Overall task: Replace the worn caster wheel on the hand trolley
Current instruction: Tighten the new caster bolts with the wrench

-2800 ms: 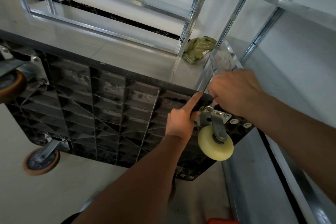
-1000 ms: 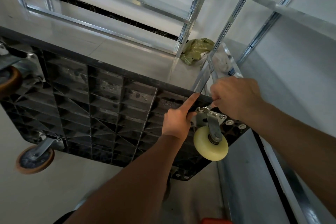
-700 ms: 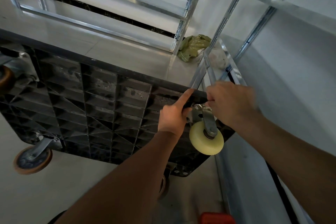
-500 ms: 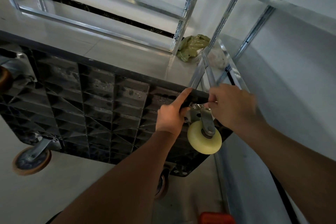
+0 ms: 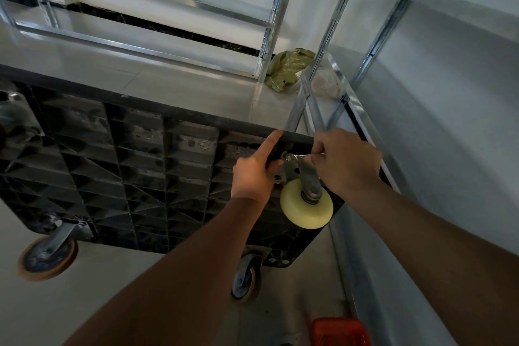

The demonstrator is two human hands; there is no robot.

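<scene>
Cream caster wheel (image 5: 306, 206) btwn hands: left hand (image 5: 254, 174) gripping trolley (image 5: 112, 166) edge, right hand (image 5: 344, 164) pinching wrench (image 5: 300, 156).

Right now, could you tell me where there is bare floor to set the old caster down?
Bare tile lies left of the orange-rimmed caster and beyond the trolley, before the shelving. It is crowded around the cream wheel, between both hands.
</scene>
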